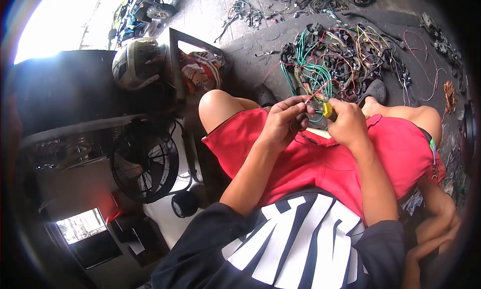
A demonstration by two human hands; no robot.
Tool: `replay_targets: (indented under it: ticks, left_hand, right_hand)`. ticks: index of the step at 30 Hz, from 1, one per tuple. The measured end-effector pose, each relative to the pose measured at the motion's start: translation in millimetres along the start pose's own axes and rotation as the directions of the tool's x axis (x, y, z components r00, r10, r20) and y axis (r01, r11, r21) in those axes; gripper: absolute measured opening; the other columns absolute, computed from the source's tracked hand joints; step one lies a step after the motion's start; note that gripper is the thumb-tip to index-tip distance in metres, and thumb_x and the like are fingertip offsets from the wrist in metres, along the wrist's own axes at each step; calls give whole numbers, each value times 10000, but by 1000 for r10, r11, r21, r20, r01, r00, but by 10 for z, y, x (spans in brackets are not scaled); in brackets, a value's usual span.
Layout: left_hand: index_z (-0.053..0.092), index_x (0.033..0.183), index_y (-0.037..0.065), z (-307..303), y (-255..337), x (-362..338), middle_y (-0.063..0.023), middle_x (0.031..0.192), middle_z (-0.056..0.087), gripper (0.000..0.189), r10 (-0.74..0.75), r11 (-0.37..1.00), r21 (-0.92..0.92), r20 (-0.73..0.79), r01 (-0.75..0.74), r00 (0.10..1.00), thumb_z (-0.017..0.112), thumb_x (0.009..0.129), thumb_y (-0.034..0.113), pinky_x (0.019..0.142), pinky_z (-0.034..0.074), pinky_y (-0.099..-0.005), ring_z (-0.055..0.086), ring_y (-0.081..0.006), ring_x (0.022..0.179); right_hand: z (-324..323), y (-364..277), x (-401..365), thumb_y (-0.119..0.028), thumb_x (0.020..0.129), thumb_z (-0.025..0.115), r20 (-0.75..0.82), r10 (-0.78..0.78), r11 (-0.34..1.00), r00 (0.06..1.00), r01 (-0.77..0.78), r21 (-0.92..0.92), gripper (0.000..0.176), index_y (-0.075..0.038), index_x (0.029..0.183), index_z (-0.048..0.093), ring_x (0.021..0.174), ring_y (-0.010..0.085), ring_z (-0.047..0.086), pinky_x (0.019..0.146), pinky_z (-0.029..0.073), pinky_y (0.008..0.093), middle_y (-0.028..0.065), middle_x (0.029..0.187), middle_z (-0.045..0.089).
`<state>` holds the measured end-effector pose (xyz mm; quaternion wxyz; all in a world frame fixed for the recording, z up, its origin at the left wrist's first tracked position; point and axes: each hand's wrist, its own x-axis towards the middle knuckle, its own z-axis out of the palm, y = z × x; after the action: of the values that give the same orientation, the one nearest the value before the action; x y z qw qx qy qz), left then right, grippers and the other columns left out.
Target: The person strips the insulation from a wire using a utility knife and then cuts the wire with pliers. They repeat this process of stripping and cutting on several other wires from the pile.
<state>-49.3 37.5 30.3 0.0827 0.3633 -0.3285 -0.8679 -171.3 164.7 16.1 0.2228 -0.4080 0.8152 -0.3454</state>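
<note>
My left hand (286, 119) is closed, its fingertips pinching the end of a thin red wire (320, 90) above my lap. Beside it, my right hand (347, 121) is wrapped round a small yellow and black tool (328, 111), whose working end I cannot make out. The two hands are close together but apart. Just beyond them a tangled heap of wiring (345, 58) lies on the dark floor, with a bundle of green wires (308, 63) at its left side.
A helmet (139, 63) rests at the left near a metal frame, with a black fan (145, 163) below. More wire scraps (245, 11) lie at the top. Another person's arm (436, 219) shows at the lower right. A dark shoe (376, 90) is by the heap.
</note>
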Motion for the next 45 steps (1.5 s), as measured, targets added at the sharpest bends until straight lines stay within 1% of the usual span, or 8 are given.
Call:
replay_targets:
  ticks: [5, 8, 14, 17, 23, 32, 36, 45]
  left_hand:
    - [552, 1081, 21, -160, 20, -19, 23, 608, 429, 217, -133, 987, -60, 235, 151, 963, 510, 898, 130, 426, 248, -189, 322, -53, 473]
    - [559, 1061, 27, -167, -29, -16, 27, 614, 433, 191, -125, 984, -100, 225, 151, 966, 508, 901, 119, 423, 245, -189, 335, -52, 486]
    - [575, 1026, 5, 13, -71, -11, 12, 653, 493, 191, -46, 993, 110, 52, 40, 998, 531, 900, 142, 431, 277, -183, 359, -45, 495]
    - [588, 991, -6, 8, -13, -5, -10, 681, 519, 163, -20, 970, 244, 55, 6, 998, 533, 885, 105, 423, 283, -180, 368, -42, 500]
    - [575, 894, 0, -93, -132, 104, 11, 638, 443, 106, 52, 977, 206, 43, -59, 998, 492, 850, 48, 397, 226, -191, 335, -44, 477]
    - [518, 846, 32, -17, -214, 122, 34, 609, 378, 73, 126, 992, -2, -13, -126, 992, 492, 854, 99, 400, 214, -203, 304, -54, 460]
    - [492, 797, 51, -35, -213, 125, 33, 604, 376, 71, 104, 995, -5, 15, -104, 994, 492, 855, 93, 399, 215, -209, 303, -55, 455]
    - [509, 781, 24, 5, -257, 90, 47, 563, 338, 91, 204, 978, 50, 8, -204, 979, 501, 859, 71, 389, 191, -222, 263, -51, 425]
  right_hand:
    - [56, -41, -10, -51, 661, 533, -38, -1, 999, 999, -1, -48, 118, -32, 774, 562, 773, 384, 602, 655, 476, 483, 173, 796, 631]
    - [66, -41, -22, -40, 661, 519, -38, 33, 996, 999, -36, -84, 130, -33, 781, 568, 776, 386, 605, 658, 478, 484, 175, 799, 633]
    - [-4, -88, -34, -39, 668, 512, -32, 87, 991, 996, -89, -101, 134, -37, 786, 575, 766, 390, 609, 664, 482, 487, 177, 790, 637]
    - [2, -76, -38, -45, 674, 511, -9, 88, 989, 996, -89, -119, 132, -40, 787, 579, 759, 394, 610, 664, 482, 491, 180, 788, 637]
    - [121, -76, -35, -47, 683, 512, -71, 152, 978, 986, -160, -132, 158, -41, 821, 588, 765, 406, 610, 673, 483, 496, 204, 786, 632]
    - [155, -120, 13, -56, 709, 510, -83, 185, 977, 979, -192, -89, 197, -32, 882, 601, 780, 408, 613, 692, 487, 494, 218, 803, 634]
    - [103, -163, 40, -56, 686, 535, -29, 190, 971, 981, -192, -145, 332, -36, 1004, 627, 784, 402, 609, 687, 478, 485, 229, 809, 630]
    - [112, -133, 102, -80, 691, 539, 3, 257, 958, 966, -254, -134, 291, -54, 956, 656, 768, 391, 612, 680, 478, 480, 221, 801, 628]
